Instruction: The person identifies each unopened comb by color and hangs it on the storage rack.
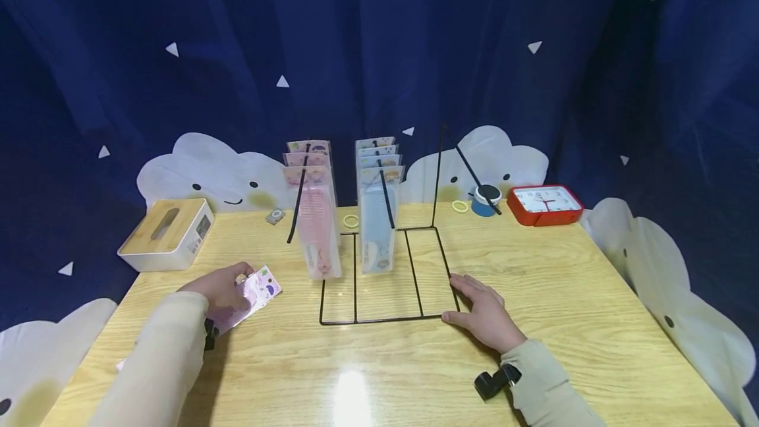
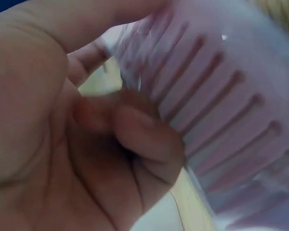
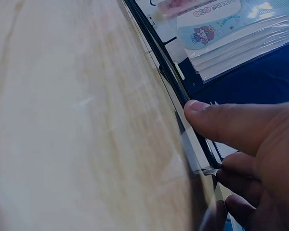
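A pink comb (image 2: 221,96) in a clear package fills much of the left wrist view. My left hand (image 1: 224,288) pinches this package, whose printed card end (image 1: 265,284) points away to the right, low over the table's left side. At the middle stands a black wire display rack (image 1: 388,320). Packaged pink combs (image 1: 317,216) hang from its left hook and packaged blue combs (image 1: 377,216) from its middle hook. My right hand (image 1: 483,312) rests at the rack's front right corner, thumb and fingertips touching the bars, fingers relaxed.
A tissue box (image 1: 168,232) with a wooden lid stands at the back left. A small grey gadget (image 1: 275,216), yellow rings (image 1: 351,221), a blue and white round object (image 1: 486,201) and a red clock (image 1: 544,205) line the back edge. Dark curtains (image 1: 379,51) hang behind.
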The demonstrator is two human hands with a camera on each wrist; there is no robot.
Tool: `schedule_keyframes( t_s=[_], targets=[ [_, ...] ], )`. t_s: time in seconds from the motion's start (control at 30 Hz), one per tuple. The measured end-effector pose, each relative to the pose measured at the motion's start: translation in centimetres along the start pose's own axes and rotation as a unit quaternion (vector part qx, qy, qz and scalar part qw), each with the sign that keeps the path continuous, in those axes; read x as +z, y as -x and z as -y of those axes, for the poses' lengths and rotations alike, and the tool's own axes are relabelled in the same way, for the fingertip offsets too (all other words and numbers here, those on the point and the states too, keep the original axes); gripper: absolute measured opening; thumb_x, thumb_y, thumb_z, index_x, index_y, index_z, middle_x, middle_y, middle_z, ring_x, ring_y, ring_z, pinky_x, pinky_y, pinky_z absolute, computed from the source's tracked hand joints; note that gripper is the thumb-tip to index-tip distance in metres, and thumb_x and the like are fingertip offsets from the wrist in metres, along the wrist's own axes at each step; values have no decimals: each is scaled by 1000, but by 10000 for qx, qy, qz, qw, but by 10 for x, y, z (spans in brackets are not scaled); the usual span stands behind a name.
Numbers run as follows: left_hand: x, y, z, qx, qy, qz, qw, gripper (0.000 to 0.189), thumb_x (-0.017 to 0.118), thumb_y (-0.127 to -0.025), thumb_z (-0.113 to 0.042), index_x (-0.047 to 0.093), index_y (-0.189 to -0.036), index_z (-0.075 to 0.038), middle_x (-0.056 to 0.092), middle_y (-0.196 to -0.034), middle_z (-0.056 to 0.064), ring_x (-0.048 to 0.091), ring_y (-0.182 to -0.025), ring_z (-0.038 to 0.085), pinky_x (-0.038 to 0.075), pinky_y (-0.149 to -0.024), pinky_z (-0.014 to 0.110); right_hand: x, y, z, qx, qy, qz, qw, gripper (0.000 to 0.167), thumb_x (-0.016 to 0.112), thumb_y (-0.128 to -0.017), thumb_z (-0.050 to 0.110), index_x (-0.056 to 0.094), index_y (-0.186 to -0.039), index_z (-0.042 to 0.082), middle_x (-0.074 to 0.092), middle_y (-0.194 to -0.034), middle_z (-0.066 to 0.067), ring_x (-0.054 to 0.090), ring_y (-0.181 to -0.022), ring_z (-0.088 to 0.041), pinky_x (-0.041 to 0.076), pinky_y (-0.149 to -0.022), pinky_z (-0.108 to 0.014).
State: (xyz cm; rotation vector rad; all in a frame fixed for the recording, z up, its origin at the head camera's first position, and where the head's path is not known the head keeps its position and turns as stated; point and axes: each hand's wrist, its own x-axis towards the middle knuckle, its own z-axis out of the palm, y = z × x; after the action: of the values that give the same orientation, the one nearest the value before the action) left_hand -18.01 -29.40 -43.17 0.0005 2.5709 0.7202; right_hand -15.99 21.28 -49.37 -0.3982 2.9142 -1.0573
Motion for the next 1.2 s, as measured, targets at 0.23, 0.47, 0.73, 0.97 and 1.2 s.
schedule_keyframes(
  t_s=[0.23, 0.47, 0.73, 0.97, 1.2],
  targets=[
    [3, 52, -19, 1502, 84, -1141, 9820, 6, 59, -101, -20, 62, -98, -17, 64, -94, -1, 54, -83, 16, 43, -72, 34, 0, 1, 1, -93, -96, 25, 9999, 79, 81, -84, 34, 48, -147, 0, 44, -153, -21, 33, -145, -41, 15, -112, -62],
    [9, 114, -77, 2684, 831, -2361, 9302, 3, 62, -101, -16, 62, -97, -17, 60, -81, -6, 49, -62, 8, 42, -53, 26, -5, 2, -1, -93, -1, -97, 9999, 78, 81, -84, 34, 49, -147, 1, 45, -152, -21, 34, -144, -41, 16, -111, -62],
    [20, 136, -117, 3204, 1962, -3164, 8711, 6, 61, -98, 1, 59, -99, -5, 53, -67, -2, 49, -50, 13, 44, -45, 27, -1, 0, -1, -86, -50, -51, 9999, 78, 81, -84, 34, 48, -147, 2, 44, -152, -21, 34, -144, -41, 16, -111, -63],
    [22, 130, -129, 3175, 2579, -3161, 8560, 3, 59, -98, 1, 57, -99, -1, 55, -66, 3, 50, -49, 15, 44, -43, 29, 2, 0, -2, -110, -34, -62, 9999, 78, 81, -84, 33, 49, -147, 2, 46, -151, -21, 34, -144, -41, 16, -111, -63],
    [23, 123, -134, 3134, 2694, -2954, 8614, 2, 58, -100, -3, 58, -102, -1, 56, -67, 5, 51, -50, 17, 45, -44, 30, 0, 0, -1, -67, -42, -59, 10000, 78, 81, -84, 32, 48, -147, 2, 45, -152, -20, 34, -144, -40, 16, -112, -63]
  ],
)
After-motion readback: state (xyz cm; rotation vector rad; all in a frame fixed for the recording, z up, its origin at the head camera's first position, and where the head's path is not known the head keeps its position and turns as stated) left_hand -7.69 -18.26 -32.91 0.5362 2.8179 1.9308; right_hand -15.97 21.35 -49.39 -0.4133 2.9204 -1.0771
